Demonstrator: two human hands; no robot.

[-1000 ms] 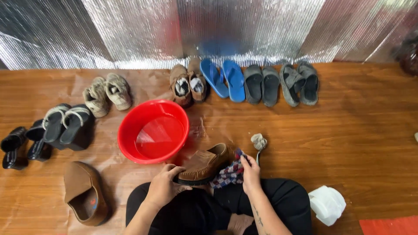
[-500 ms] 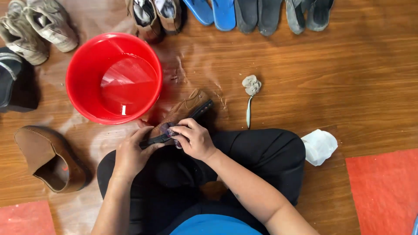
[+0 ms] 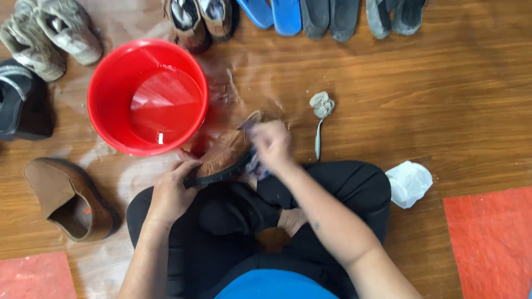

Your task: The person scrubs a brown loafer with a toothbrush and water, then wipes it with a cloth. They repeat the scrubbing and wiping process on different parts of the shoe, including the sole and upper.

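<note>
- My left hand (image 3: 173, 191) grips the heel end of the brown shoe (image 3: 224, 156), fingers curled over the rim, so the shoe rests steady against my lap with its side turned up toward me.
- My right hand (image 3: 272, 145) is closed around a dark cloth (image 3: 255, 164), pressed against the toe end of that shoe (the hand is blurred, so I cannot make out exactly how the fingers lie).
- The shoe sits just in front of my crossed legs (image 3: 327, 194), its toe pointing up and away, nearly touching the red basin (image 3: 113, 83); the basin stands that close, I judge, so water is within easy reach.
- The basin holds a shallow pool of clear water, and the floor (image 3: 443, 94) around it shows a wet sheen.
- The matching brown shoe (image 3: 61, 194) lies apart on my left, opening upward.
- A small brush with a worn grey head (image 3: 321, 108) lies on the floor just beyond my right hand, handle toward me.
- A crumpled white bag (image 3: 409, 182) sits beside my right knee.
- Other pairs line the top edge: grey sneakers (image 3: 52, 36), blue sandals (image 3: 274, 12), out of the wet patch.
</note>
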